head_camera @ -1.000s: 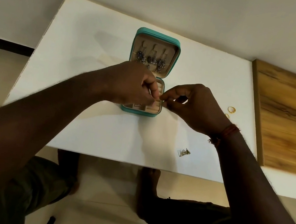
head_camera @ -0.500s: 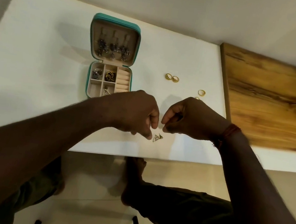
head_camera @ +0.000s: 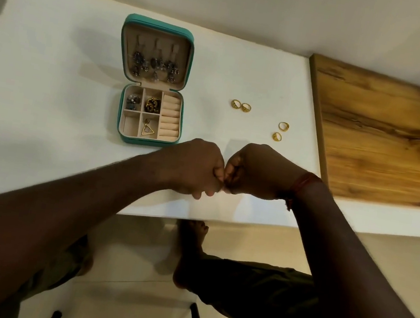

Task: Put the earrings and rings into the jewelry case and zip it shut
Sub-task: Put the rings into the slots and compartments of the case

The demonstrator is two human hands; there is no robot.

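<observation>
The teal jewelry case (head_camera: 116, 105) lies open on the white table. Dark earrings (head_camera: 154, 66) hang in its lid. Its tray holds dark studs, a gold piece and one gold triangle earring (head_camera: 148, 129); the ring rolls (head_camera: 170, 119) are bare. Two gold rings (head_camera: 240, 105) lie right of the case, and two more (head_camera: 280, 131) farther right. My left hand (head_camera: 193, 167) and my right hand (head_camera: 259, 172) meet near the table's front edge. Their curled fingertips pinch together at one spot, around a small earring that they almost hide.
A wooden board (head_camera: 386, 131) covers the table's right side. The white table (head_camera: 37, 76) ends just below my hands at its front edge (head_camera: 194, 218). My legs and feet show on the floor under it.
Both hands left the case and came down to the front edge, where a second triangle earring lay. Their fingertips now cover it. One triangle earring now lies in the tray.
</observation>
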